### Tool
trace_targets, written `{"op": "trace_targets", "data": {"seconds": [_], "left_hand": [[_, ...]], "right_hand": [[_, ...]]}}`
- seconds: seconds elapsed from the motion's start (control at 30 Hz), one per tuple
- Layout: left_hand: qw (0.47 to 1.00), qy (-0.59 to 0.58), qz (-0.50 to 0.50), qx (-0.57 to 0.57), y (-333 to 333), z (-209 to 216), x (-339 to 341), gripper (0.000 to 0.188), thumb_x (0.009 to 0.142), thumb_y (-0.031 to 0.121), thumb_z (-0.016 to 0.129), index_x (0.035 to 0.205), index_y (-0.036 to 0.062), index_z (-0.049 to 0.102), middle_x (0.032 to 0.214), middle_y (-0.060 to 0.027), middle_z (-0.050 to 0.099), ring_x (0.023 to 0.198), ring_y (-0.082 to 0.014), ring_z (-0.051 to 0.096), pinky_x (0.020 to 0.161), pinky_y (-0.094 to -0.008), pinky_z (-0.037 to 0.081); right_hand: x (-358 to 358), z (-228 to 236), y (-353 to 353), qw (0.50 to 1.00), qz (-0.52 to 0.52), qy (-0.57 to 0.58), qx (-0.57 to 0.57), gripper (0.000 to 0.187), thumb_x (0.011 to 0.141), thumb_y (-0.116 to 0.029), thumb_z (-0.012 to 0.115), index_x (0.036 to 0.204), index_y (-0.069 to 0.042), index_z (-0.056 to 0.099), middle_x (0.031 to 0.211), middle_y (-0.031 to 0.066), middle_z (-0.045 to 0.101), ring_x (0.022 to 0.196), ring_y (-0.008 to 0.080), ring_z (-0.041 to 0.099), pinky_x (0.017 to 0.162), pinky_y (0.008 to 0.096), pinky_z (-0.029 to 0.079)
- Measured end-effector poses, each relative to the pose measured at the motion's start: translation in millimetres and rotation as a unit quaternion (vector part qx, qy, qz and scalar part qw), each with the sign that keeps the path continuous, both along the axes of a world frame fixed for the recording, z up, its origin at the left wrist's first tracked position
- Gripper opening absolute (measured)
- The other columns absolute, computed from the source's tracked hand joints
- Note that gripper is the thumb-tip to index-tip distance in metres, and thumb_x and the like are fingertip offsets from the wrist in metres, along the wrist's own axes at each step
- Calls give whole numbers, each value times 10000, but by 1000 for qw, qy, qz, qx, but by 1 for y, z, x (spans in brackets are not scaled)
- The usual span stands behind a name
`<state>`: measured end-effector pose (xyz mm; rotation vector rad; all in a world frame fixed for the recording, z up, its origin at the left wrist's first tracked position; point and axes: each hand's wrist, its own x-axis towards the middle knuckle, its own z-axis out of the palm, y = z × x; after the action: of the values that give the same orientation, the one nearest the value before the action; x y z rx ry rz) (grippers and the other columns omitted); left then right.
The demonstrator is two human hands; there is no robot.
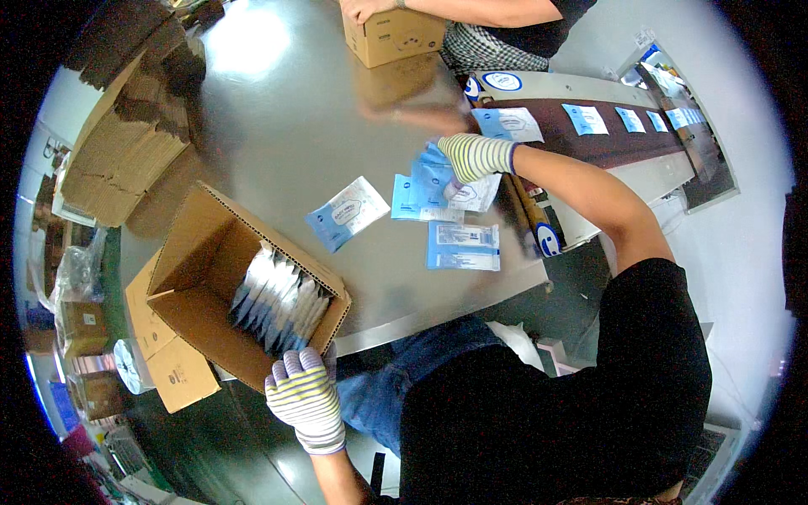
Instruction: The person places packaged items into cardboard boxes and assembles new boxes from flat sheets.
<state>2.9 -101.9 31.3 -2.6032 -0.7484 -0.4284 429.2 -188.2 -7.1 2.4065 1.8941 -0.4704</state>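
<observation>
Right hand [477, 157] pinches a blue packet [432, 174] over the table [286, 135]
The left hand [305, 400] grips the open carton [189, 324] at its near edge.

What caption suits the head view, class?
Striped-gloved left hand at open brown cardboard box, right hand at flat blue-white packets.

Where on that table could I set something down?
The metal tabletop is bare between the cardboard stack and far carton, and, narrower, between open carton and front packet. Crowded: the packet pile at the right hand, beside the conveyor.
</observation>
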Motion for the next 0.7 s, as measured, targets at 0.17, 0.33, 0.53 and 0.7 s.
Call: {"op": "trace_targets", "data": {"seconds": [0.17, 0.33, 0.53, 0.7], "left_hand": [[1000, -12, 2, -17, -2, 3, 0, 275, 722, 369, 666, 722, 130, 531, 700, -43, 549, 636, -220, 555, 545, -362, 416], [999, -16, -26, 23, -7, 7, 0, 294, 717, 397, 656, 733, 134, 526, 710, -39, 545, 632, -213, 547, 543, -360, 409], [1000, 4, -4, -13, -10, 4, -6, 276, 738, 382, 654, 750, 132, 539, 735, -43, 565, 649, -219, 567, 558, -366, 425], [999, 20, -1, -29, -6, 7, -5, 234, 762, 336, 648, 781, 114, 579, 774, -55, 606, 657, -236, 587, 568, -380, 441]], "right_hand": [[-19, 18, 21, 998, -27, 59, -27, 733, 590, -530, 800, 953, 76, 603, 803, 197, 656, 739, 327, 636, 657, 406, 511], [-29, -33, 16, 995, -21, 92, -19, 758, 589, -564, 786, 953, 73, 597, 885, 220, 660, 824, 332, 641, 710, 408, 505], [-90, 25, 21, 998, -41, -48, -26, 810, 561, -473, 806, 1153, 24, 564, 1094, 253, 597, 1048, 344, 575, 892, 424, 453], [-67, -11, 21, 978, 39, -82, -188, 910, 534, -453, 817, 1249, 14, 502, 1162, 215, 565, 1102, 350, 531, 956, 431, 413]]}}
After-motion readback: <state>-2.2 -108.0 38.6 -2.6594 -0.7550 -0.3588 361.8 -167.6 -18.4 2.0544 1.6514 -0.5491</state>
